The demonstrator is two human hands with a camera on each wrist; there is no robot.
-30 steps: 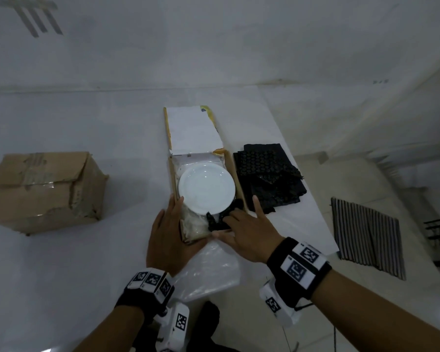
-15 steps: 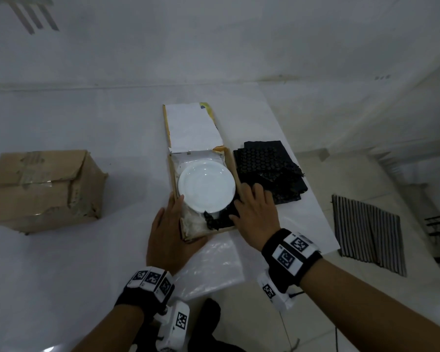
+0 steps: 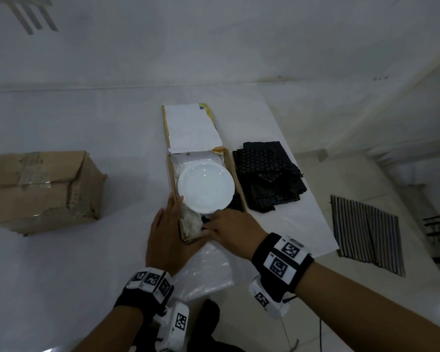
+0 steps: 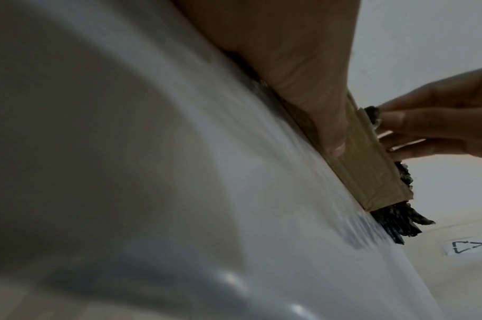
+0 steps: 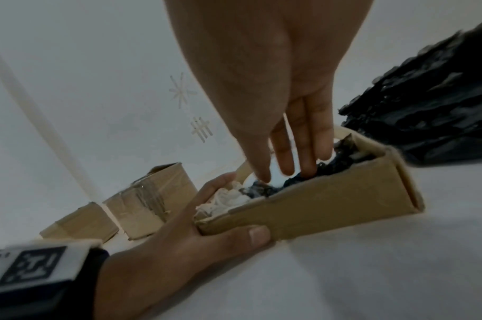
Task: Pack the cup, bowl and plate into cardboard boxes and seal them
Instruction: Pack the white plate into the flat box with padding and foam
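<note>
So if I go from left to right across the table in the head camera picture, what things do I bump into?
Closed brown cardboard box → open flat box with the white plate in it → black bubble wrap → striped mat down on the floor.

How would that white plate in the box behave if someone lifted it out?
The plate looks glazed and rigid, so probably slippery and breakable if dropped. It lies flat on padding in the open box, so it likely won't roll, though it may rock on the crumpled stuffing.
</note>
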